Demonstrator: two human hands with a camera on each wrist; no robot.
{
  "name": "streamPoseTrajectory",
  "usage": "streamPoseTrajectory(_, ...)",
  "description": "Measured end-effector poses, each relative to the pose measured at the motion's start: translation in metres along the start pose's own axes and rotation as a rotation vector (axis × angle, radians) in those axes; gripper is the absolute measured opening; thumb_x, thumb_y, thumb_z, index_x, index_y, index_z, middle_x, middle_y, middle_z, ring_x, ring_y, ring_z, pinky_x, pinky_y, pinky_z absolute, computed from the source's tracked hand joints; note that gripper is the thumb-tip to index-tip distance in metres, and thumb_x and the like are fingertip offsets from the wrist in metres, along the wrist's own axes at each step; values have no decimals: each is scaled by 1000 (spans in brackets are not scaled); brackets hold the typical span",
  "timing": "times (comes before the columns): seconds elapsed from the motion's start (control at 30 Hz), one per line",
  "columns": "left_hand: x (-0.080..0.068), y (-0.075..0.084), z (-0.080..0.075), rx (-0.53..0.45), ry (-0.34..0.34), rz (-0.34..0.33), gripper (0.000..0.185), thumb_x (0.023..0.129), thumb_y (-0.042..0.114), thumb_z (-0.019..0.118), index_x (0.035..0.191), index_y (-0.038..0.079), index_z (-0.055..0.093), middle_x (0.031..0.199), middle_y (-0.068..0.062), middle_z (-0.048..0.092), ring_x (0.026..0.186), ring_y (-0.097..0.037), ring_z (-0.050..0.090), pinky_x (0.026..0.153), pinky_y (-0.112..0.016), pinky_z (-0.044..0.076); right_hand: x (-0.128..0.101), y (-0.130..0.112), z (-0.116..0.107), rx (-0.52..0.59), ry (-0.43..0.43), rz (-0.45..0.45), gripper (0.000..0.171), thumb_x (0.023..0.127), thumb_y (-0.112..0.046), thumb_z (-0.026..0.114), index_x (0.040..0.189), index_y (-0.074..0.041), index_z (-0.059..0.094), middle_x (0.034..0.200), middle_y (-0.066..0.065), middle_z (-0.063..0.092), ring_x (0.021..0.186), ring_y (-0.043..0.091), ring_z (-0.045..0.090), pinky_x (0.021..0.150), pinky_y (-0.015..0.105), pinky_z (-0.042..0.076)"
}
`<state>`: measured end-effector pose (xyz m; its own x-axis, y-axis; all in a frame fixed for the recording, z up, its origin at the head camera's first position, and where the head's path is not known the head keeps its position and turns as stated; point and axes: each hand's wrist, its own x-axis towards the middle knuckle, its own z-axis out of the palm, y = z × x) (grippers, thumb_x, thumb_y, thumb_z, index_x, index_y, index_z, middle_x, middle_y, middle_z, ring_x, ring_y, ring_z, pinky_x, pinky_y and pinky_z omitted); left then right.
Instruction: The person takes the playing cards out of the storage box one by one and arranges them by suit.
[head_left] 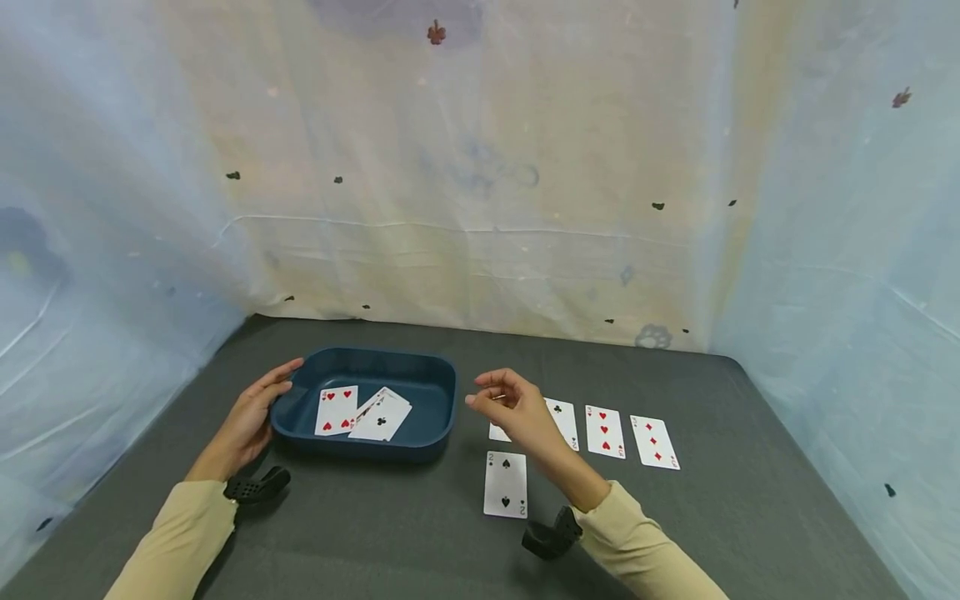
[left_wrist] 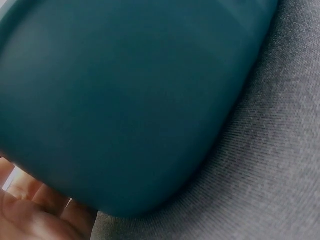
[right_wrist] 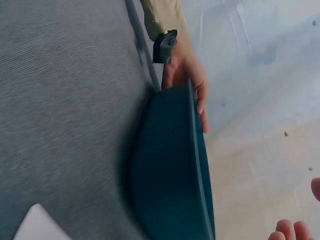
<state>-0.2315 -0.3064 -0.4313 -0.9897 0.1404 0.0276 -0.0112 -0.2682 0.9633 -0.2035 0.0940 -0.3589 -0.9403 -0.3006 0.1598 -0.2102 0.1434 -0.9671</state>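
Observation:
A dark blue tray (head_left: 438, 392) sits on the grey table left of centre. It holds a four of hearts (head_left: 336, 410) and a club card (head_left: 382, 418) lying over another card. My left hand (head_left: 253, 415) rests against the tray's left wall, fingers fairly straight along the corner. The left wrist view shows the tray wall (left_wrist: 125, 100) close up, with that hand's fingers (left_wrist: 30, 210) beneath it. My right hand (head_left: 507, 405) hovers above the table cards with loosely curled fingers and no card visible in it. The right wrist view shows the tray (right_wrist: 170, 175) and the left hand (right_wrist: 182, 70).
Cards lie face up right of the tray: a two of spades (head_left: 506, 484), a club card (head_left: 564, 418) partly behind my right hand, a three of hearts (head_left: 604, 432) and a three of diamonds (head_left: 655, 442). Pale cloth walls (head_left: 480, 208) enclose the table.

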Motion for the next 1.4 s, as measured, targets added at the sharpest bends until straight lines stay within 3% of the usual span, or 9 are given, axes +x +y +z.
streamPoseTrajectory(0.2, 0, 0, -1, -26, -25, 16, 47, 107, 17, 41, 153, 13, 30, 125, 2, 56, 83, -16, 68, 66, -27, 55, 12, -13, 16, 42, -50, -5, 32, 89, -21, 70, 118, -9, 61, 98, 6, 64, 91, 26, 56, 69, 31, 43)
streamPoseTrajectory(0.53, 2, 2, 1, -4, 11, -18, 49, 106, 21, 42, 153, 16, 30, 140, -6, 36, 83, -14, 67, 66, -26, 54, 30, -19, 42, 99, -48, -27, 34, 88, -15, 72, 118, -4, 60, 96, 6, 64, 87, 17, 59, 78, 34, 46)
streamPoseTrajectory(0.63, 2, 2, 1, 3, 12, -16, 48, 106, 21, 42, 153, 16, 31, 141, -7, 33, 81, -14, 67, 66, -26, 54, 37, -16, 48, 81, -20, -19, 34, 87, -16, 74, 116, -4, 61, 96, 6, 65, 85, 16, 60, 76, 31, 46)
streamPoseTrajectory(0.83, 1, 2, 0, -7, 3, -13, 50, 107, 20, 41, 154, 13, 27, 131, -2, 48, 79, -15, 67, 64, -26, 54, 50, -10, 64, 2, 30, -26, 32, 85, -19, 77, 111, -7, 64, 93, 3, 67, 82, 13, 61, 70, 26, 48)
streamPoseTrajectory(1.07, 0, 1, 0, -4, 6, -7, 50, 107, 20, 41, 154, 13, 26, 134, -4, 41, 83, -14, 66, 67, -27, 55, 60, -3, 82, -29, 8, -20, 30, 84, -22, 78, 107, -9, 65, 90, 0, 65, 80, 12, 60, 68, 26, 49)
streamPoseTrajectory(1.4, 0, -1, 1, -36, 9, 7, 47, 106, 18, 42, 152, 12, 32, 128, -2, 51, 77, -13, 66, 64, -25, 54, 68, 8, 95, -105, -17, 13, 34, 82, -29, 79, 108, -11, 65, 91, -4, 63, 82, 10, 58, 68, 26, 49)
